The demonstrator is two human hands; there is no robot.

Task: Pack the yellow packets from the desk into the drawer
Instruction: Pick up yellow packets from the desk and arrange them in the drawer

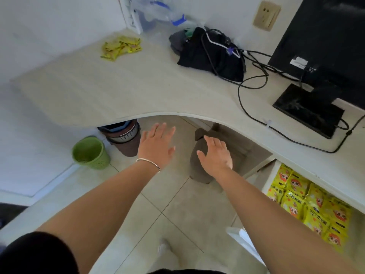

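Note:
A small heap of yellow packets (120, 48) lies on the pale desk (118, 89) at its far left corner. Under the desk's right side an open white drawer (271, 179) holds several yellow packets (308, 206) with cartoon faces. My left hand (157, 146), with a silver bangle on the wrist, is stretched out in front of the desk's curved front edge, fingers apart and empty. My right hand (216, 155) is stretched out beside it, also spread and empty. Both hands are well short of the heap on the desk.
A black bag (211, 56) with cables lies at the desk's back middle. A black monitor (324, 46) and its stand (308, 110) fill the right. On the floor stand a green basket (89, 152), a brown bin (123, 138) and a brown stool (199, 155).

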